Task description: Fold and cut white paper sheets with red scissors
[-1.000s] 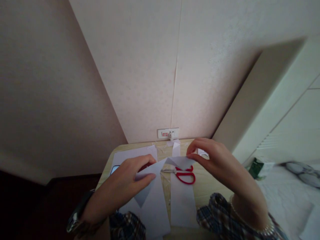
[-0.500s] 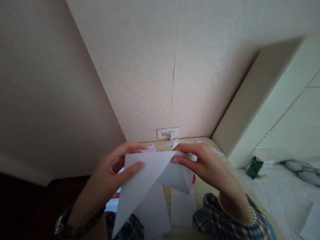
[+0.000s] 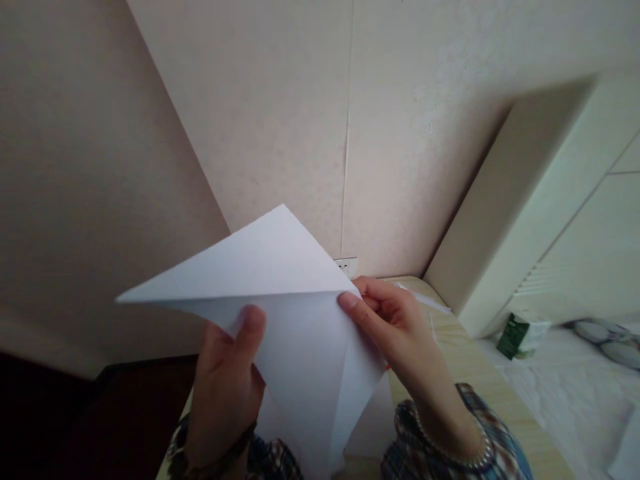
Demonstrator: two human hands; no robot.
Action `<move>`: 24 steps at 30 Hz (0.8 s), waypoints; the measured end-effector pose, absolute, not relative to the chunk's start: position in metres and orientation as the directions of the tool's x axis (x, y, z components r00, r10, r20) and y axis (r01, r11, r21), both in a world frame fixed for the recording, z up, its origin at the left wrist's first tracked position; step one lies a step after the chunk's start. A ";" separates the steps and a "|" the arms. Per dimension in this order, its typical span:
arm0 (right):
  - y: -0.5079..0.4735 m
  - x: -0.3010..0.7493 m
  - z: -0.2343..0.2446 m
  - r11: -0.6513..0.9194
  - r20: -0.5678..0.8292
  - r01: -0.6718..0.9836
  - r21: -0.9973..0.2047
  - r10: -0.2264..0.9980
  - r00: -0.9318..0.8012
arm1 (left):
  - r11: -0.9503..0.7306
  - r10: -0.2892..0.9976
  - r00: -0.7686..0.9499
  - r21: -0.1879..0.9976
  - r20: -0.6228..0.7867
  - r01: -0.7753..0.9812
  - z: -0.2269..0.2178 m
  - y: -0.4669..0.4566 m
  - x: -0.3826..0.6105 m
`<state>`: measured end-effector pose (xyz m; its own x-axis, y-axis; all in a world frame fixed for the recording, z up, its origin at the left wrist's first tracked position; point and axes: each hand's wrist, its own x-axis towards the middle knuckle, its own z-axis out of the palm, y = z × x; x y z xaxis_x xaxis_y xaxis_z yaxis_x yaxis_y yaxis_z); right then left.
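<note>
A folded sheet of white paper (image 3: 295, 267) is held up in front of me, with a long crease running across it and a pointed corner out to the left. My left hand (image 3: 233, 373) grips its lower left part, thumb on the near face and fingers hidden behind. My right hand (image 3: 395, 320) pinches the right end of the crease between thumb and fingers. Below, another white paper piece (image 3: 373, 423) lies on the light wooden tabletop (image 3: 460, 360), partly covered by the held sheet.
A wall socket (image 3: 349, 266) sits just above the table's back edge, half hidden by the paper. To the right are a green and white box (image 3: 520, 337), a pair of glasses (image 3: 607, 340) and a pale quilted surface (image 3: 555, 407). A white panelled headboard (image 3: 550, 213) rises behind them.
The folded paper has been turned and raised, so its point now faces left and a corner sticks up. My left hand has shifted lower on it; the right hand still pinches the crease end.
</note>
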<state>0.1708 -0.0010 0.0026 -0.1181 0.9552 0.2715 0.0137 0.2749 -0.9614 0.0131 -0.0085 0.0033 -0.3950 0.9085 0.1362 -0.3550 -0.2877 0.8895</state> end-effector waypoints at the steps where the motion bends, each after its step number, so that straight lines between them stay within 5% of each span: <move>1: -0.001 0.169 0.002 0.294 0.285 0.055 -0.954 0.949 -0.132 | -0.289 0.888 -0.445 0.889 0.111 -0.355 0.005 -0.008 0.016; 5: 0.000 0.162 0.000 0.385 0.345 0.190 -0.903 0.915 -0.210 | -0.277 0.854 -0.516 0.897 0.065 -0.345 0.008 -0.003 0.015; 11: 0.005 0.161 -0.005 0.420 0.365 0.309 -0.853 0.904 -0.222 | -0.346 0.883 -0.434 0.872 0.178 -0.346 -0.002 0.006 0.005; 16: 0.012 0.184 -0.022 0.310 0.125 0.472 -0.825 0.915 -0.383 | -0.397 0.858 -0.466 0.856 0.217 -0.332 0.000 0.014 -0.005; 19: 0.015 0.209 -0.054 0.279 -0.013 0.759 -0.588 0.935 -0.354 | -0.396 0.839 -0.514 0.851 0.181 -0.346 0.009 0.014 -0.013; 24: 0.016 0.237 -0.116 0.257 -0.087 0.873 -0.414 0.944 -0.320 | -0.354 0.827 -0.555 0.848 0.087 -0.395 0.023 0.012 -0.020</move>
<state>0.2371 0.0159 -0.1161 -0.3195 0.9435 -0.0873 0.8731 0.2573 -0.4142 -0.0201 0.0117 0.0229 -0.5552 0.8272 0.0867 -0.3953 -0.3542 0.8475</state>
